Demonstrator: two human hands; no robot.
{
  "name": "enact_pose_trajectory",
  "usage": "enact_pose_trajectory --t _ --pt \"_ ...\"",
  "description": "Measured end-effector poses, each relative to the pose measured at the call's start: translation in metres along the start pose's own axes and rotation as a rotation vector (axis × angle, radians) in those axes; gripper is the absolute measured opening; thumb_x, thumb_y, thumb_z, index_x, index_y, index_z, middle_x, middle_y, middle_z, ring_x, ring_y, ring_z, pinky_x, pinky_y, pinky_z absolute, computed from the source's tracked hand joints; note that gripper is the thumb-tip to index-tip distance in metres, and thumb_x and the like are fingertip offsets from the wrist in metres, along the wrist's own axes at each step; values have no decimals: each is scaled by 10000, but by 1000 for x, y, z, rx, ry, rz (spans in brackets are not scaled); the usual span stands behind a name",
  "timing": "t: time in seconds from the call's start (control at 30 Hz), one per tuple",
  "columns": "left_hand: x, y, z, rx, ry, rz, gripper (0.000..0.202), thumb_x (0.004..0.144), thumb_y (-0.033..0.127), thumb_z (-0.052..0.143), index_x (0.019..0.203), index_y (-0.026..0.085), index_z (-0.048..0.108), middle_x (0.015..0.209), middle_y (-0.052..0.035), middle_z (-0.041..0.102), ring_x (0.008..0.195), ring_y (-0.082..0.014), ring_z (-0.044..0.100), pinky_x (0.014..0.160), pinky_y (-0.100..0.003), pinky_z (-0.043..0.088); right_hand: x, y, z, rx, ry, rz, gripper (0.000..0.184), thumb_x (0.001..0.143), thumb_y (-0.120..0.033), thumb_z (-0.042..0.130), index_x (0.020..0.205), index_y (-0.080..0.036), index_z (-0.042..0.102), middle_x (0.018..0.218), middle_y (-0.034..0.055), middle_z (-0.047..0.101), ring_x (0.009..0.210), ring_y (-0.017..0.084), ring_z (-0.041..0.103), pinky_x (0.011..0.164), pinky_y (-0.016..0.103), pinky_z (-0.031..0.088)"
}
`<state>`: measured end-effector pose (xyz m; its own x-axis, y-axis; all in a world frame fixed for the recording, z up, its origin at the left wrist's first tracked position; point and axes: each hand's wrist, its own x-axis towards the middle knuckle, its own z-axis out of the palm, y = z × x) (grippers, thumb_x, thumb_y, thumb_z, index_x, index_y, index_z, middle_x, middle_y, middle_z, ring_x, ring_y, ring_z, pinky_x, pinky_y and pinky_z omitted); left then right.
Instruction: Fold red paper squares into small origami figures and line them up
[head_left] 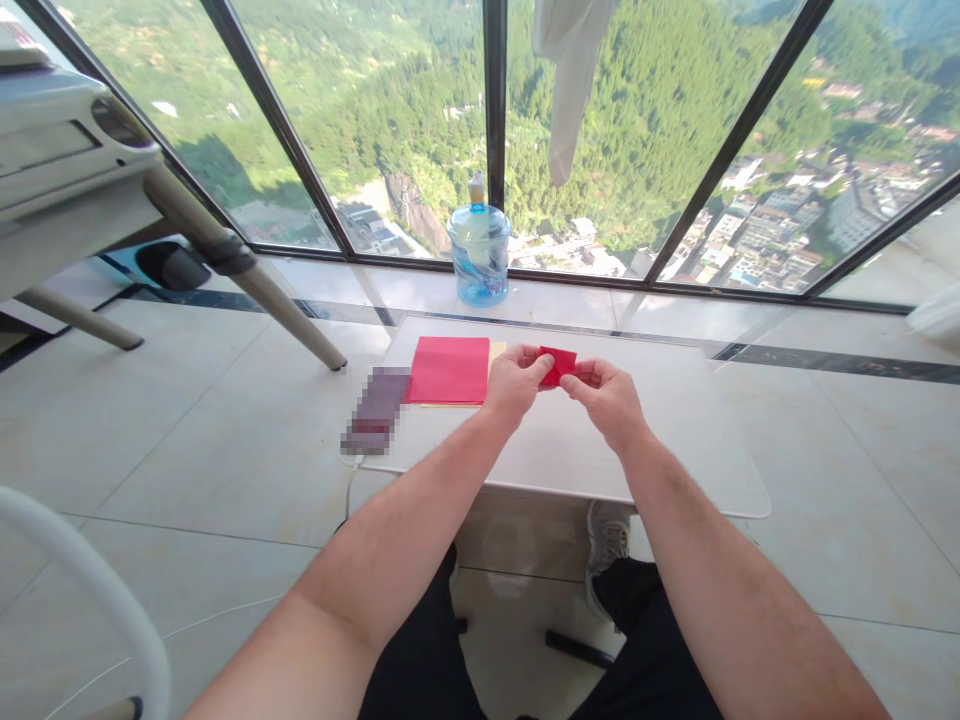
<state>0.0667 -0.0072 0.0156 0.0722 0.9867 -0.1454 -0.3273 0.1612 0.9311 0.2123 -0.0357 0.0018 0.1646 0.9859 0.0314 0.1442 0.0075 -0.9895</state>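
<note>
A small folded piece of red paper [558, 362] is held between both hands, above the white low table. My left hand [516, 378] is closed on its left side, with the thumb lying across the front. At its right edge, my right hand [606, 392] pinches the same paper between thumb and fingers. Creases show on the face toward me; the back is hidden. To the left of my left hand lies a stack of red paper sheets [450, 370], with a yellowish sheet [496, 352] partly showing beneath it.
The white table [675, 440] stands before my knees. A pixelated phone-like object [375, 410] with a white cable lies at its left edge. Beyond the table, a blue water jug [478, 255] stands by the windows. A desk [67, 170] with slanted legs is at left.
</note>
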Motion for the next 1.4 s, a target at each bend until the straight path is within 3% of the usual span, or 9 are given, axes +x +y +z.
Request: enact_pose_trajectory --t 0.2,0.4,0.6,0.77,0.97,1.27,1.4 --pt "-2 2 -1 44 -142 -36 288 678 191 806 879 135 608 768 -37 716 682 -156 694 708 -341 591 -1 -2 -1 14 27 -23 300 693 -395 787 874 -164 728 766 46 747 691 176 667 687 325 538" --pt "-2 2 -3 -64 -66 -68 311 658 193 795 860 152 563 795 -29 710 714 -151 696 759 -356 582 -4 -8 1 -50 39 -37 259 707 -390 761 832 -164 740 736 48 749 671 185 678 659 319 540" --pt "-2 7 -8 131 -242 -32 291 605 118 779 847 135 618 696 -20 701 627 -148 672 657 -300 542 -4 -10 0 1 64 -64 261 735 -358 743 910 -165 760 773 52 765 692 190 694 655 315 548" --pt "-6 2 -3 41 -206 -13 260 636 189 801 808 129 616 682 -22 700 646 -156 688 708 -323 550 -4 -9 1 76 49 -65 266 725 -373 769 887 -162 751 750 45 756 676 187 687 651 318 552" --pt "-3 -2 -5 149 -252 -59 289 706 339 803 843 122 672 762 -66 723 716 -170 698 656 -281 510 -2 -7 -1 80 65 -22 244 725 -388 770 821 -165 746 694 34 735 633 172 650 599 297 509" --pt "-3 -3 -8 127 -233 -123 338 707 410 806 860 130 697 809 -82 726 726 -166 672 666 -282 493 -1 -6 -3 62 72 13 260 737 -419 756 744 -161 721 600 17 665 567 140 562 544 270 444" --pt "-1 -4 -8 76 -219 -144 348 701 444 805 778 129 678 782 -80 706 733 -174 667 676 -299 504 1 -7 -3 107 91 10 224 718 -379 763 680 -168 697 562 1 628 556 129 545 551 262 437"
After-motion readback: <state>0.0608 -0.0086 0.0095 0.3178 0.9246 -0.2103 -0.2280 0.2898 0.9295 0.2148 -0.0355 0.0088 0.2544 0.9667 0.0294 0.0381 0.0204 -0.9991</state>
